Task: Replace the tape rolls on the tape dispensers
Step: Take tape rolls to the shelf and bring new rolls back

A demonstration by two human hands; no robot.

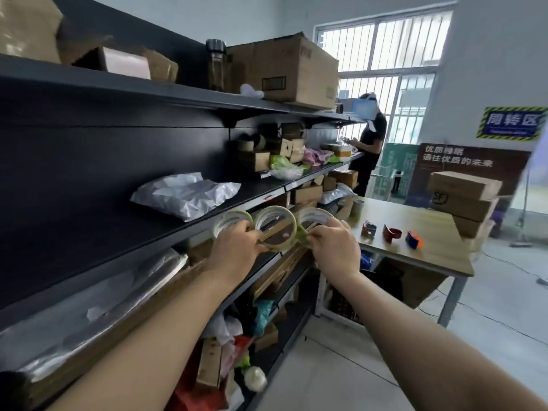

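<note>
Tape rolls (275,228): three, clear with a greenish tint, were held side by side in the air in front of the shelving (118,232), rims touching, open cores facing the camera. Left hand (237,247): fingers curled over the meeting point of the left roll (229,222) and the middle one, grasping them there. Right hand (335,247): fingers clenched on the spot where the right roll (315,219) met the middle one. Both forearms were bare and stretched forward.

Dispensers (392,233): three, stood in a row on the worktop (430,256) to the right, well apart from the held rolls; one brownish, one red, one blue and orange. Whether any carried tape could not be told. Cylinder (357,208): pale, upright near the worktop's far left corner. Boxes (465,197): brown cardboard, stacked at the worktop's right end.

Shelving: dark, several tiers, along the left wall. White bag (185,195): crumpled, lay on the tier just behind the rolls. Carton (284,69): large, sat on the top tier. Small cartons and mixed packets filled the farther and lower tiers.

Person (369,149): in dark clothes, stood at the far end of the shelving, before a barred window (385,54).
</note>
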